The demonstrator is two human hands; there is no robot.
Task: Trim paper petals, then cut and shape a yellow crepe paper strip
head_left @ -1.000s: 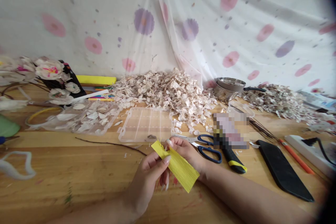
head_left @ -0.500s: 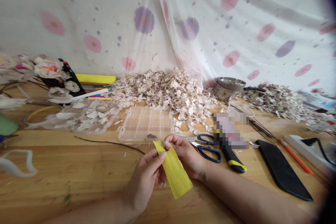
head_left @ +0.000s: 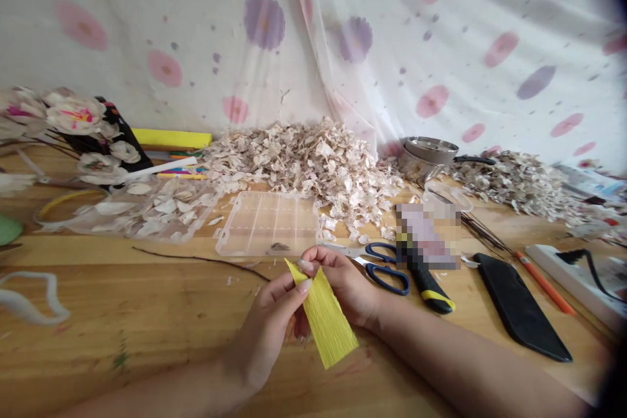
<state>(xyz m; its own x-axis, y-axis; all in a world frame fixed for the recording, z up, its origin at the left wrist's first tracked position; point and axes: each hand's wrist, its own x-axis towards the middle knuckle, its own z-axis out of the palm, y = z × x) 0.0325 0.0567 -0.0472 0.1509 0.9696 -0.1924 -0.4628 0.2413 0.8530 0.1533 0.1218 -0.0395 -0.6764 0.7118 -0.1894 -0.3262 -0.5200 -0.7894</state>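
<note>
Between my hands is a strip of yellow crepe paper [head_left: 329, 321], slanting down to the right over the wooden table. My left hand [head_left: 274, 313] pinches its upper left edge, thumb on top. My right hand [head_left: 343, 281] grips the top end with thumb and fingers close to the left thumb. The paper's top edge dips between the two grips. Some right fingertips are hidden behind the strip. A thin dark twig [head_left: 200, 259] lies on the table, its right end reaching my left fingers. Blue-handled scissors [head_left: 389, 279] rest just beyond my right hand.
A clear compartment box [head_left: 268, 222] and a big heap of pale dried petals [head_left: 313, 163] stand behind my hands. Rightward lie a black-and-yellow handle [head_left: 431, 287], a black sheath [head_left: 522, 307], an orange pencil [head_left: 546, 284] and a power strip [head_left: 573, 287]. Petal flowers [head_left: 76, 117] stand left.
The camera view has shifted slightly, so the background sits higher. Both hands keep their pinch on the yellow paper, with the grip almost unchanged.
</note>
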